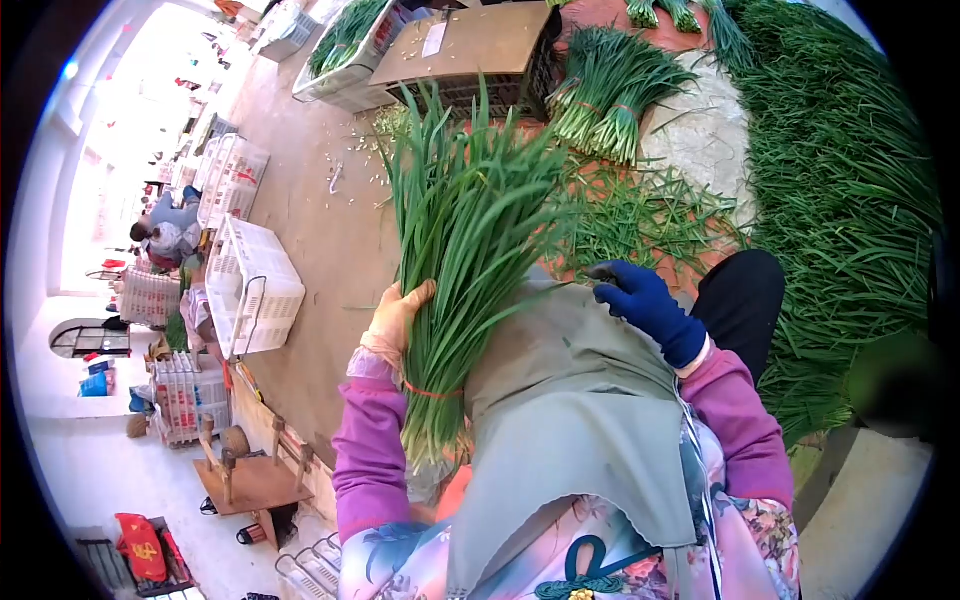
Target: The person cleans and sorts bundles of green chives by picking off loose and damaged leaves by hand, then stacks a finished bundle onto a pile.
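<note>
A large bunch of Chinese chives (460, 240) stands tilted in front of me, leaves at the top and pale stems at the bottom. A red band (432, 392) is tied around its stems. My left hand (400, 318), in a pale glove, grips the bunch at its left side. My right hand (645, 305), in a dark blue glove, is apart from the bunch above my grey apron (580, 400). Its dark-tipped fingers are bent and spread a little, with nothing visible in them.
Tied chive bunches (610, 100) lie beyond, near loose leaves (640, 220) on the floor. A big heap of chives (840, 200) fills the right side. A cardboard-topped crate (470, 50), white crates (255, 290), a wooden stool (255, 485) and a seated person (170, 235) are around.
</note>
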### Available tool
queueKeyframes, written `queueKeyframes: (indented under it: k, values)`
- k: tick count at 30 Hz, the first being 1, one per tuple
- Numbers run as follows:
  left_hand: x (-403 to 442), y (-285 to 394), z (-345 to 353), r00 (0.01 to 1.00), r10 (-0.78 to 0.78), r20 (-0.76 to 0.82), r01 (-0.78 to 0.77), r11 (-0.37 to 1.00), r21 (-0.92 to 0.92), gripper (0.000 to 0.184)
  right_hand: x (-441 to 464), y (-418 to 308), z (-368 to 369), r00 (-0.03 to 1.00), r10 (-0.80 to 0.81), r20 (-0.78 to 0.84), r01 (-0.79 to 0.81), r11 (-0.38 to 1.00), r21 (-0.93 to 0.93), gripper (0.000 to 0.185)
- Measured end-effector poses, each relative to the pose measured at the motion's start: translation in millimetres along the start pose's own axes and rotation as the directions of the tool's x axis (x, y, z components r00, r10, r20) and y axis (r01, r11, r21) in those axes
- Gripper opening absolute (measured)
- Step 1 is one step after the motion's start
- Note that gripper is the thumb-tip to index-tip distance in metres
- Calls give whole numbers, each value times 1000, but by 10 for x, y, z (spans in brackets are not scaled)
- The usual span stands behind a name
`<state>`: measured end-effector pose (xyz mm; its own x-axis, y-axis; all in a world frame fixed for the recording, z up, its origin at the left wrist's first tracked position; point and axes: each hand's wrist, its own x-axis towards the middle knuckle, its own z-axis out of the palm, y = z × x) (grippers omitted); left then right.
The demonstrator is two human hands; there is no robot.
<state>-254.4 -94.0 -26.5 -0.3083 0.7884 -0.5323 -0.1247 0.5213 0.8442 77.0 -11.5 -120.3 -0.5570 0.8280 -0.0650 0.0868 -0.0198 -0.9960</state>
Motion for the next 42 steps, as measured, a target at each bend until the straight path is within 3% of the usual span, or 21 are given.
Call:
queueKeyframes:
  k: [5,8,10,11,12,14,16,18,19,22,24,26,27,32,34,35,36,38,40,41,42]
  values:
    - [175,-185,109,990,-31,-140,20,997,-77,35,189,-234,-18,998,55,0,-55,995,81,23]
    - [174,-221,168,981,-48,-190,30,995,-94,39,343,-617,-10,993,-71,-97,77,995,63,18]
    - [69,-150,306,980,0,-199,1,1000,9,44,475,-804,1,971,-195,-142,206,976,69,15]
    - [10,-105,397,976,24,-215,-26,1000,-6,43,559,-797,50,913,-358,-197,357,933,-40,16]
    - [-6,-91,410,975,17,-220,-20,1000,-10,43,607,-819,114,916,-353,-190,353,935,-38,16]
    - [-5,-74,418,990,22,-137,-16,999,43,43,671,-872,257,719,-686,-114,622,708,-335,20]
    - [25,-74,420,995,13,-104,-11,1000,25,43,611,-882,407,714,-700,-9,638,656,-404,25]
    - [61,-85,422,989,60,-132,-45,992,114,44,559,-848,548,760,-618,201,634,639,-436,31]
    - [48,-73,433,996,52,-74,-52,999,1,48,549,-825,612,770,-591,238,629,643,-438,37]
    - [108,-137,379,983,158,-90,-154,987,52,52,564,-719,726,726,-620,298,670,539,-511,41]
    - [108,-170,388,981,183,-69,-187,981,-56,58,585,-669,746,726,-607,322,670,520,-530,41]
    - [52,-197,427,780,581,-232,-459,784,418,63,596,-646,748,724,-594,350,673,496,-548,41]
    - [50,-238,430,688,666,-288,-464,708,532,55,610,-649,744,725,-595,348,670,491,-557,40]
    - [-138,-238,370,574,792,-208,-492,537,685,28,627,-648,735,732,-595,331,661,504,-556,39]
    - [-146,-271,301,699,658,-280,-526,738,422,23,616,-687,700,795,-485,364,602,555,-574,38]
    - [-193,-237,353,760,539,-362,-548,832,87,16,623,-670,684,792,-484,371,606,555,-570,38]
    - [-227,-223,303,801,450,-394,-506,862,-43,14,635,-649,668,789,-492,368,611,566,-554,37]
    - [-399,-96,261,857,275,-436,-456,798,-394,21,632,-631,666,781,-499,375,622,582,-523,37]
    - [-370,-294,-48,861,225,-456,-467,704,-535,30,620,-655,652,813,-477,335,579,594,-559,37]
    - [-425,-213,-36,827,16,-562,-414,694,-590,32,617,-609,647,793,-521,316,595,551,-585,36]
    - [-420,-346,-200,823,13,-568,-418,692,-589,32,615,-602,641,790,-521,323,600,551,-580,36]
